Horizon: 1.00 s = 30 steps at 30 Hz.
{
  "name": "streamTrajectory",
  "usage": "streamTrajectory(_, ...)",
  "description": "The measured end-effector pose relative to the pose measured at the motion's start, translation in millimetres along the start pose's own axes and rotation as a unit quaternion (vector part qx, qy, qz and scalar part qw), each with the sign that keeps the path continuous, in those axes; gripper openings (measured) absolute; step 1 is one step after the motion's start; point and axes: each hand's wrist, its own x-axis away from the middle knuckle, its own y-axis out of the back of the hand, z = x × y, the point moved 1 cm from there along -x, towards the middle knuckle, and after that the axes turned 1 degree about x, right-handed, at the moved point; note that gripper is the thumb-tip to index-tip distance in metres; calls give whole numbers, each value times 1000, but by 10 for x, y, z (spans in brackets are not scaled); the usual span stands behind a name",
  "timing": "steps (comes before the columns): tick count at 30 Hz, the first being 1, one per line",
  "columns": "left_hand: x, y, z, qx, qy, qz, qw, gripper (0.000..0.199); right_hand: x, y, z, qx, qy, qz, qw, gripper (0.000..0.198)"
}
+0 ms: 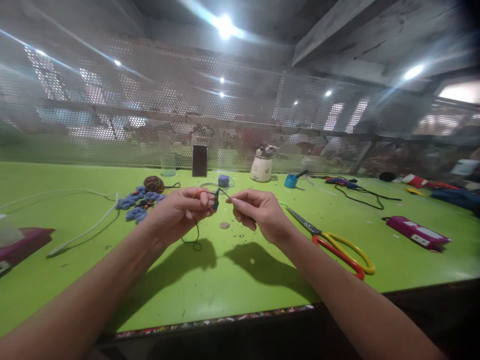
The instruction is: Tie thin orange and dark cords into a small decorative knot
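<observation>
Fingertips of the left hand (187,207) press together on a small dark piece (216,201), an orange strand (198,193) lying by the index finger; the right hand (259,207) pinches thumb to forefinger on something thin and greyish (225,194), strand or slim tool, cannot tell which. Key relation: the dark piece sits between the hands, directly left of the right fingertips across a narrow gap, its long axis near upright; left hand nearer, in contact. The thin thing slopes from the piece's top down to the right pinch. Piece looks dark blue to black, partly covered by fingers; texture too small to read. A dark cord (197,232) hangs below the left hand. Farther out on the tabletop (187,295): blue yarn pieces (129,201) to the left, scissors (317,232) to the right.
</observation>
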Motion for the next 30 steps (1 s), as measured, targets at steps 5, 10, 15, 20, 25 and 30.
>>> streamTrajectory(5, 14, -17, 2, 3, 16, -20, 1000, 19, -8, 7, 14, 3, -5, -4, 1000, 23)
streamTrajectory(10, 20, -36, 29, 3, 7, -12, 1000, 20, -6, 3, 16, -13, -15, -5, 1000, 23)
streamTrajectory(15, 11, -58, 61, -7, -21, -1, 1000, 14, 16, -10, 3, -44, -13, 1, 999, 25)
streamTrajectory(20, 43, -122, 45, -37, -22, 10, 999, 40, 30, -26, 35, -63, -25, 23, 997, 31)
streamTrajectory(25, 96, -187, 31, -90, -46, 16, 995, 89, 37, -26, 51, -53, -45, 23, 997, 33)
streamTrajectory(30, 96, -237, 33, -178, -106, -28, 978, 91, 38, -31, 47, -66, -51, 18, 996, 31)
